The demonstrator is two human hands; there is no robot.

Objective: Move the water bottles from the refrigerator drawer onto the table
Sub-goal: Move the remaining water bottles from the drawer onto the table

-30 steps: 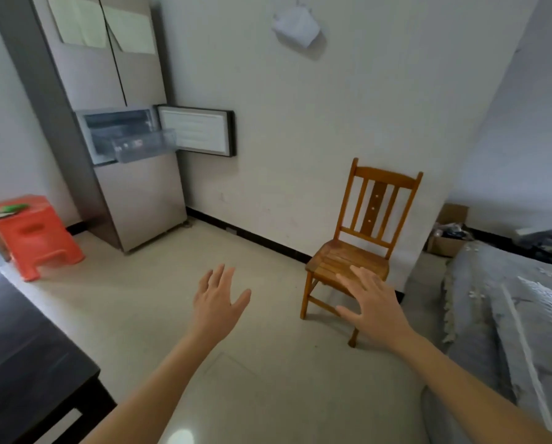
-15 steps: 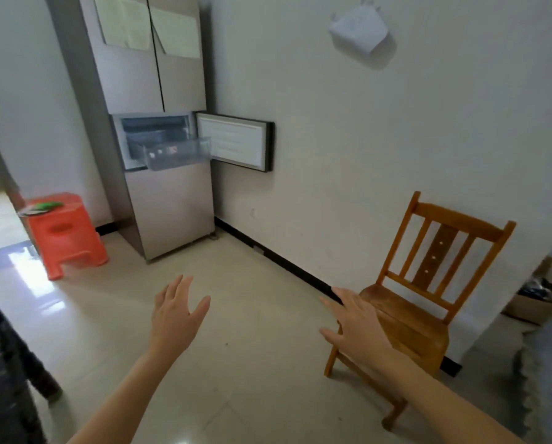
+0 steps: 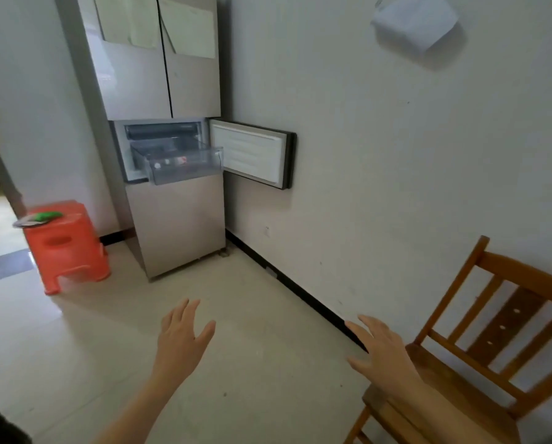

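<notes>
Beige tile floor [image 3: 268,363] runs to tall grey refrigerator [image 3: 178,225], clear plastic drawer [image 3: 185,166] jutting out; left hand [image 3: 181,342], right hand [image 3: 384,357] spread wide, holding nothing.

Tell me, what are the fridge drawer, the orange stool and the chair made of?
The drawer looks like clear plastic: you can see blurry shapes through its front. The orange stool looks like moulded plastic, smooth and one solid colour. The chair looks like wood with a glossy brown varnish; grain and separate slats show.
</notes>
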